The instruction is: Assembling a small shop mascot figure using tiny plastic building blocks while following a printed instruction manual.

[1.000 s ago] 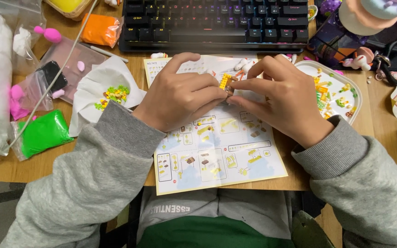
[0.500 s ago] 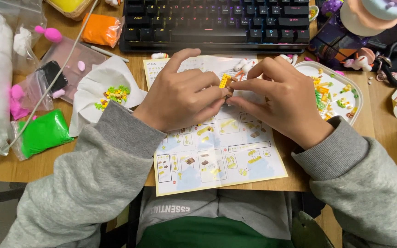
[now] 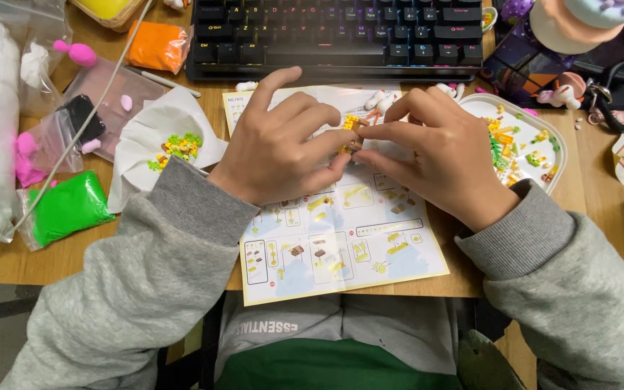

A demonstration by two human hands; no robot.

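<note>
Sleeves: loose grey sweatshirt fabric with ribbed cuffs at both wrists.
Left hand (image 3: 279, 148): bare.
Right hand (image 3: 442, 155): bare.
Torso: grey top above green fabric.

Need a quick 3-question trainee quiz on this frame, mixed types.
1. True or false: both hands pinch the small yellow-and-brown brick assembly.
2. What lies under the left hand and right hand? A) black keyboard B) printed paper instruction sheet C) green bag
3. The white oval tray of loose coloured pieces sits beside which hand?

Key: 1 true; 2 B; 3 right.
</note>
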